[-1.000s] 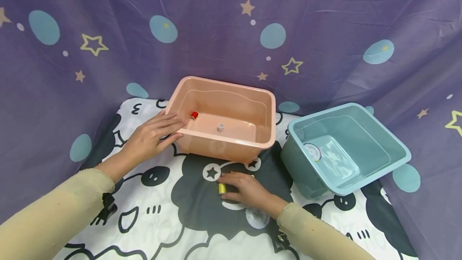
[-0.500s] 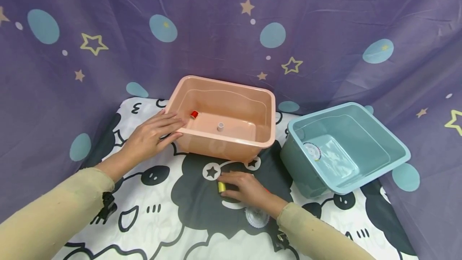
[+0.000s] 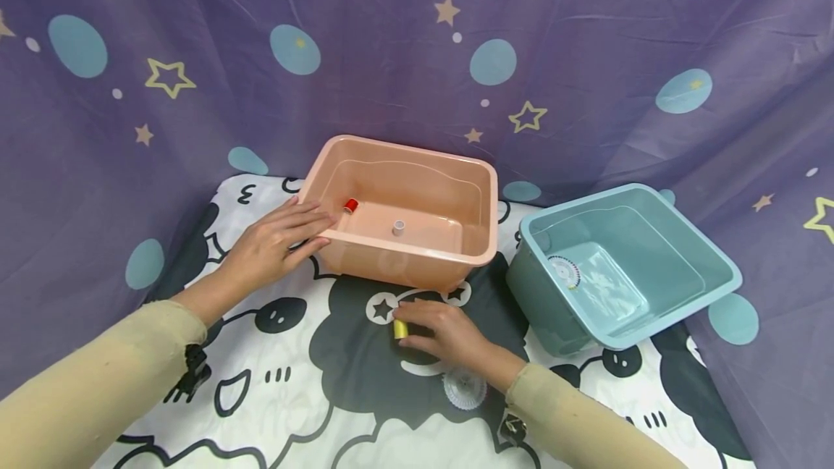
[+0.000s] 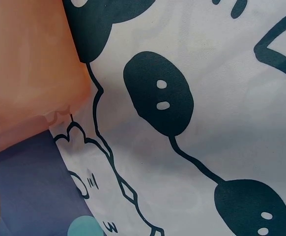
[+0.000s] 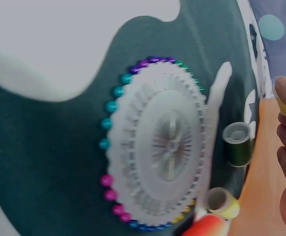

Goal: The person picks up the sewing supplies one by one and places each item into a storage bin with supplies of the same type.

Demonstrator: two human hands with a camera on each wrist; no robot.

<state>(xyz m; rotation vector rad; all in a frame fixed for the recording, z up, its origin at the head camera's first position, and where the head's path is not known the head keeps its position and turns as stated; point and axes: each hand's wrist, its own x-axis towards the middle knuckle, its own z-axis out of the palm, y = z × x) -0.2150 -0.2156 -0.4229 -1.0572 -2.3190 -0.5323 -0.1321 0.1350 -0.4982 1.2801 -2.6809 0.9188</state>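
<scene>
Center frame, our straight-fingered left hand (image 3: 276, 241) touches a peach tub (image 3: 397, 263) containing spools (image 3: 350, 206); our right hand (image 3: 449, 333) pinches a yellow spool (image 3: 400, 330).

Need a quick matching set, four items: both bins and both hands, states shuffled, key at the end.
Column one
1. Peach bin
2. Teal bin
3. Left hand
4. Right hand

Column two
A. Rests on a bin rim
B. Red thread spool inside
C. Pinches a yellow thread spool
D. Pin wheel inside

Pairs: 1-B, 2-D, 3-A, 4-C
</scene>
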